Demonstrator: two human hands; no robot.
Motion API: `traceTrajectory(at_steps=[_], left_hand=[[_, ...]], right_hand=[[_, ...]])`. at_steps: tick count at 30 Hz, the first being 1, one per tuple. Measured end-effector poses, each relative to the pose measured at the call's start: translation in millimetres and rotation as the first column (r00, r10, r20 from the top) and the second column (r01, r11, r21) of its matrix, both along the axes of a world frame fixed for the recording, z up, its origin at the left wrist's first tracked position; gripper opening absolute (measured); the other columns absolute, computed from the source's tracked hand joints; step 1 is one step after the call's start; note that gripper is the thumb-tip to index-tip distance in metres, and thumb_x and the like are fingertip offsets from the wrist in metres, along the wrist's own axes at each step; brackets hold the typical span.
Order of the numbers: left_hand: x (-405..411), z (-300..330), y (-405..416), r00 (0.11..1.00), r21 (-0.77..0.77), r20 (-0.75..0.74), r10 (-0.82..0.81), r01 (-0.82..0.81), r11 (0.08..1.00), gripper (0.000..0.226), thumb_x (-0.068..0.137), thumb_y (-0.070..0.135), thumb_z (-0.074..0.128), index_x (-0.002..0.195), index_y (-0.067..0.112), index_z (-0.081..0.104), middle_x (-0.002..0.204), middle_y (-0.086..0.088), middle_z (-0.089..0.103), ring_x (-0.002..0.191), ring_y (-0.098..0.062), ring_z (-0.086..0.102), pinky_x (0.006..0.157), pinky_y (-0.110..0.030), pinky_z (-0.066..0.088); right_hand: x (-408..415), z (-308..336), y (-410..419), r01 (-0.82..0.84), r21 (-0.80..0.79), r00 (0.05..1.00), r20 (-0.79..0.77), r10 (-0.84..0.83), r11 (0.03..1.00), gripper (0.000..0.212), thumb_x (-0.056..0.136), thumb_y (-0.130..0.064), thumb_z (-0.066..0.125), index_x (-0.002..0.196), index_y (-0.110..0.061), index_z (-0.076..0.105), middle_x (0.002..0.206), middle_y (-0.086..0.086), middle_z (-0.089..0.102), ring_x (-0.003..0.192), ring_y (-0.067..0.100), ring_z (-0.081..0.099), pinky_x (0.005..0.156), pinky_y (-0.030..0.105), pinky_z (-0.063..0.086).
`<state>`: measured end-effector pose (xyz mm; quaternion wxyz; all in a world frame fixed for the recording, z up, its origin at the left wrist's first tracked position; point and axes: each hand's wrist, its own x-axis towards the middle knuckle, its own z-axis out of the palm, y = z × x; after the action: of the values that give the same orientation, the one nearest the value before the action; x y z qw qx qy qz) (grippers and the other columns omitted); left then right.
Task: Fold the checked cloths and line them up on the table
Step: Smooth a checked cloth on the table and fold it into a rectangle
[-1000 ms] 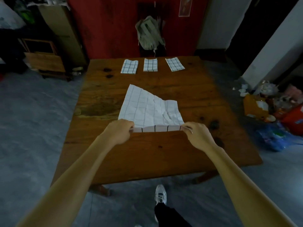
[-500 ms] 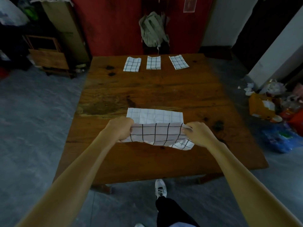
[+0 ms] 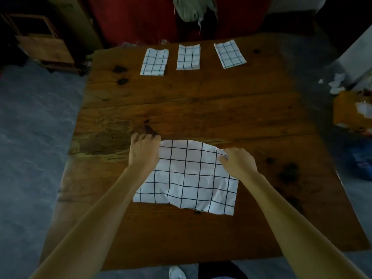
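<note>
Checked cloth lies on the wooden table in the lower middle of the frame, white with a dark grid, doubled over and wrinkled, its near edge uneven with a lower layer showing at the bottom left. The left hand sits at the cloth's upper left corner, fingers curled over the corner; the grip appears to pinch the fabric there, though the fingertips reach past the edge onto bare wood beside a dark knot. The right hand sits at the upper right edge of the cloth, fingers bent inward and pinching the fabric at that edge. Both forearms run up from the bottom corners of the frame, crossing the near part of the cloth.

Along the top edge of the table three folded checked cloths lie in a row, apart from one another: the left folded cloth, the middle folded cloth, and the right folded cloth, which is turned at a slight angle to the other two. They are well apart from the cloth under the hands.

Above the table, at the top centre, a grey-green backpack hangs against a red wall. A white shoe shows at the bottom edge below the table. Clutter lies on the floor at the right.
</note>
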<state>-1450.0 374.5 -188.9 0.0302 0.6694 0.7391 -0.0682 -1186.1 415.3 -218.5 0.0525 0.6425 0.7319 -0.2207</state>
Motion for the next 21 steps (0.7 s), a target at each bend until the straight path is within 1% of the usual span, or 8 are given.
traceTrajectory(at_steps=[2,3,6,10,13,16,19,21], left_hand=[[-2,-14,-1,1.0,0.059,0.017,0.005,-0.006,0.998,0.038,0.084,0.01,0.061,0.121,0.015,0.056,0.112,-0.009,0.062,0.113,-0.03,0.053,0.107,-0.048,0.03],[-2,-20,-5,0.999,0.1,0.04,-0.005,0.001,0.995,0.042,0.083,0.009,0.064,0.124,0.012,0.055,0.116,-0.013,0.06,0.116,-0.033,0.051,0.107,-0.051,0.031],[3,-34,-24,0.992,0.161,0.122,-0.028,0.008,0.987,0.04,0.086,0.012,0.063,0.125,0.009,0.055,0.12,-0.015,0.057,0.113,-0.034,0.053,0.097,-0.048,0.043],[15,-62,-59,0.938,0.055,0.345,0.022,-0.044,0.998,0.038,0.093,0.02,0.057,0.129,0.01,0.051,0.123,-0.013,0.057,0.111,-0.027,0.056,0.087,-0.039,0.052],[21,-89,-85,0.934,0.011,0.354,-0.038,0.037,0.999,0.043,0.093,0.022,0.055,0.133,0.009,0.046,0.133,-0.017,0.052,0.123,-0.033,0.05,0.099,-0.043,0.044],[22,-111,-101,0.938,-0.07,0.345,-0.039,0.067,0.995,0.054,0.097,0.033,0.042,0.146,0.017,0.025,0.154,-0.017,0.024,0.144,-0.032,0.02,0.115,-0.047,0.024],[13,-130,-108,0.941,-0.145,0.338,0.026,0.024,0.989,0.064,0.098,0.055,0.018,0.151,0.025,0.001,0.159,-0.011,-0.01,0.146,-0.027,-0.01,0.118,-0.045,0.0],[3,-138,-111,0.954,-0.163,0.299,0.018,0.032,0.986,0.07,0.09,0.067,-0.001,0.148,0.029,-0.011,0.155,-0.007,-0.022,0.144,-0.024,-0.019,0.116,-0.041,-0.008]], right_hand=[[-3,-14,4,0.002,-0.001,1.0,-0.009,-0.002,1.0,0.027,0.098,-0.037,0.052,0.114,-0.016,0.06,0.091,-0.002,0.065,0.082,0.014,0.062,0.075,0.031,0.05],[-4,-22,5,0.002,0.026,1.0,-0.02,-0.001,1.0,0.034,0.097,-0.039,0.052,0.123,-0.018,0.056,0.109,0.0,0.065,0.1,0.017,0.061,0.089,0.035,0.048],[-10,-36,0,0.009,0.166,0.998,-0.059,0.001,0.986,0.05,0.095,-0.042,0.053,0.139,-0.02,0.043,0.143,0.006,0.044,0.137,0.025,0.036,0.112,0.045,0.032],[-25,-38,-28,-0.043,0.213,0.991,-0.112,0.068,0.976,0.05,0.098,-0.041,0.047,0.142,-0.019,0.041,0.152,0.009,0.032,0.145,0.026,0.021,0.118,0.047,0.017],[-37,-41,-65,-0.142,0.182,0.978,-0.125,0.166,0.973,0.05,0.1,-0.043,0.038,0.144,-0.02,0.038,0.155,0.01,0.028,0.147,0.027,0.017,0.118,0.044,0.011],[-46,-53,-105,-0.23,0.087,0.966,-0.099,0.238,0.969,0.056,0.1,-0.049,0.023,0.151,-0.025,0.023,0.161,0.007,0.011,0.149,0.023,-0.001,0.118,0.04,-0.003],[-44,-74,-127,-0.237,0.011,0.969,-0.069,0.237,0.972,0.062,0.098,-0.053,0.017,0.153,-0.028,0.005,0.161,0.005,-0.011,0.146,0.021,-0.019,0.117,0.039,-0.011],[-33,-87,-132,-0.219,-0.016,0.976,-0.019,0.218,0.976,0.064,0.097,-0.054,0.016,0.152,-0.028,-0.005,0.159,0.006,-0.019,0.145,0.023,-0.023,0.117,0.041,-0.012]])
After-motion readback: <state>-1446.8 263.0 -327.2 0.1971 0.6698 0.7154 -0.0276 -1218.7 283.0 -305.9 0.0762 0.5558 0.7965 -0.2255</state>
